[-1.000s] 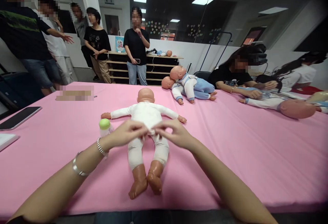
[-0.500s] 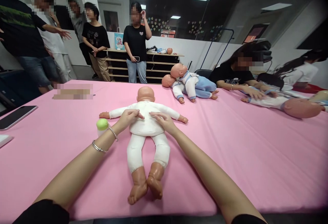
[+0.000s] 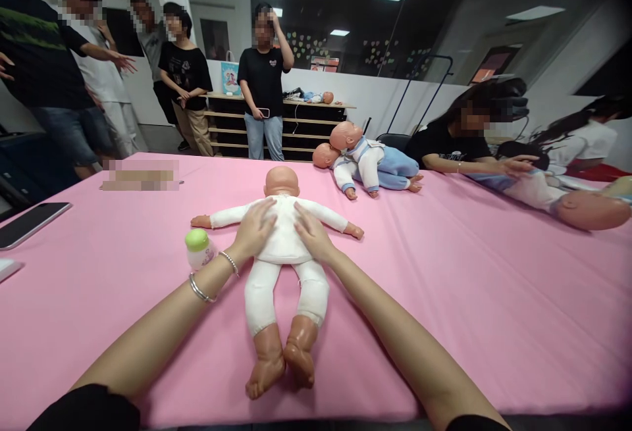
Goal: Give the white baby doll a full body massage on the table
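A baby doll (image 3: 286, 240) in a white cloth suit lies face down on the pink table cover (image 3: 172, 332), its arms spread sideways and its feet toward me. My left hand (image 3: 255, 227) rests flat on the left side of its back, fingers apart. On the right side of the back lies my right hand (image 3: 315, 232), also spread and holding nothing. Between the two hands a strip of white cloth shows. Just left of my left wrist stands a jar (image 3: 198, 250) with a green lid.
Two dolls in blue and white clothes (image 3: 378, 161) lie at the back of the table. A phone (image 3: 34, 224) is at the left edge. At the right, a person (image 3: 454, 141) handles another doll (image 3: 587, 209). Several people stand behind the table.
Both my hands have flattened and spread on the doll's back, their fingers now pointing up toward its shoulders. More of the jar shows. The person at the right has raised a hand.
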`<state>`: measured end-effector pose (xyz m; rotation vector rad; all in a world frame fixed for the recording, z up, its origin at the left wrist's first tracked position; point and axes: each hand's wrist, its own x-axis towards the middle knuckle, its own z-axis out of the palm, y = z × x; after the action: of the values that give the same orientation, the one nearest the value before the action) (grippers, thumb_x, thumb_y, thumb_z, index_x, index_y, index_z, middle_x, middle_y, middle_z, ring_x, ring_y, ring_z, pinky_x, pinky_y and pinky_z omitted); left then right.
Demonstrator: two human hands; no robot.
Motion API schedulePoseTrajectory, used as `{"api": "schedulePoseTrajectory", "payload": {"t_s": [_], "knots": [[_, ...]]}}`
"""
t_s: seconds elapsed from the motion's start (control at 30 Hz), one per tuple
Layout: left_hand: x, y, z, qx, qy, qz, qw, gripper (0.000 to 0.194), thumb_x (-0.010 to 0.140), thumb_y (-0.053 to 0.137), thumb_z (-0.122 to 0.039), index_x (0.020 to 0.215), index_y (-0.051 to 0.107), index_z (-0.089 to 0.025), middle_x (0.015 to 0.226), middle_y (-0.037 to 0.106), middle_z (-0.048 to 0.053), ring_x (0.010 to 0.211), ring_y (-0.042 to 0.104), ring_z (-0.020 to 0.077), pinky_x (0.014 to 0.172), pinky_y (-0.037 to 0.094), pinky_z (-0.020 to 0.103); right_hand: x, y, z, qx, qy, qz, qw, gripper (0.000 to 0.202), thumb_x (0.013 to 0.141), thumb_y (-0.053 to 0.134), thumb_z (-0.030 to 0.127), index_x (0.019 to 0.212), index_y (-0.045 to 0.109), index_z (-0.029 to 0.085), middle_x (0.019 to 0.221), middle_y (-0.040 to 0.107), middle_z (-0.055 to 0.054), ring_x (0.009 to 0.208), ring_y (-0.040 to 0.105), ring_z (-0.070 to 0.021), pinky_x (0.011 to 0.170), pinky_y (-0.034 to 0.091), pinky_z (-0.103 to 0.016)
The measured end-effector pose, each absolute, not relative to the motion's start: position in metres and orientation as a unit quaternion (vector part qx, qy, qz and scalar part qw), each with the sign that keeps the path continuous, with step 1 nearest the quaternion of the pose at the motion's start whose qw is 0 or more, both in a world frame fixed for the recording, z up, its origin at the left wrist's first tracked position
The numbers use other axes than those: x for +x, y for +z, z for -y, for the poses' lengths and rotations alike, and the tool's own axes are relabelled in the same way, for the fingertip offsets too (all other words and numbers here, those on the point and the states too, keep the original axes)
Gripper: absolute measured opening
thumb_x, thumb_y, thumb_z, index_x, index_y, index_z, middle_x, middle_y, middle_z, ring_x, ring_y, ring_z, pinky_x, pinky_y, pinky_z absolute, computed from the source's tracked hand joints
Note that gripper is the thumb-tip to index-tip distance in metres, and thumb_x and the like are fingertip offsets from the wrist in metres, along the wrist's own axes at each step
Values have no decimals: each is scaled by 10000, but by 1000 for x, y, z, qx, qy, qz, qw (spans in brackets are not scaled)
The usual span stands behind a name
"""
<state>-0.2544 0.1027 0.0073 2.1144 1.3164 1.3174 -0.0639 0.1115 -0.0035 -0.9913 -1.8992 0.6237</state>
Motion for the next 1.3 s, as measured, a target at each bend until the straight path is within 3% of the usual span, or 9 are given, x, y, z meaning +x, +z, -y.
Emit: {"api": "schedulePoseTrajectory", "payload": {"t_s": [0.07,0.17,0.43,0.57,0.7,0.83,0.97,1.07,1.3], "knots": [[-252,0,-104,797,336,-476,161,443,882,367,-403,1248,493,-188,1369,442,76,1305,338,221,1093,211,463,-64,-9,-111,-420,240,807,338,516,872,384,494,1295,466,209,1421,365,-79,1346,264,-229,1110,167,-475],[-254,-1,-103,815,276,-492,135,499,915,282,-408,1350,380,-185,1442,324,64,1368,200,200,1119,106,472,-64,-7,-108,-434,202,827,296,515,920,271,455,1367,366,217,1452,303,-64,1374,187,-211,1113,96,-509],[-250,3,-86,840,196,-501,70,559,918,263,-395,1400,279,-114,1479,213,106,1376,167,202,1122,146,444,-74,1,-89,-456,107,851,239,480,919,306,313,1376,344,172,1442,314,-83,1354,248,-195,1108,162,-491],[-243,0,-76,837,192,-510,42,488,908,303,-315,1335,398,-99,1427,337,127,1333,290,223,1103,227,432,-78,-1,-83,-451,85,859,224,452,896,348,260,1329,420,150,1391,404,-97,1320,321,-221,1088,219,-495],[-239,4,-66,818,259,-513,-11,413,887,358,-260,1245,491,-102,1350,456,113,1264,389,224,1064,305,406,-81,0,-78,-455,44,833,311,377,904,338,235,1211,539,144,1267,546,-91,1221,452,-205,1047,310,-421],[-236,9,-58,821,279,-498,-30,271,881,373,-217,967,622,-155,1004,644,66,959,564,194,851,455,341,-83,0,-73,-443,19,835,327,293,901,370,234,975,645,162,1038,666,-75,999,577,-191,898,420,-344],[-236,10,-55,810,308,-492,-83,218,871,393,-195,821,601,-158,882,620,63,861,535,192,782,435,332,-85,-1,-68,-429,-32,824,368,303,909,346,227,853,635,156,884,666,-75,875,564,-187,806,403,-331],[-234,7,-54,815,279,-498,-103,211,855,403,-189,717,561,-165,771,585,61,772,512,193,693,415,332,-87,-2,-65,-427,-54,840,330,316,901,358,232,707,597,165,722,611,-62,746,516,-184,697,375,-315],[-235,7,-60,812,300,-493,-86,220,872,375,-205,747,553,-173,799,578,66,801,499,196,742,400,342,-85,3,-71,-447,-8,831,331,314,911,312,240,732,563,181,748,587,-62,750,494,-184,706,374,-311]]}}
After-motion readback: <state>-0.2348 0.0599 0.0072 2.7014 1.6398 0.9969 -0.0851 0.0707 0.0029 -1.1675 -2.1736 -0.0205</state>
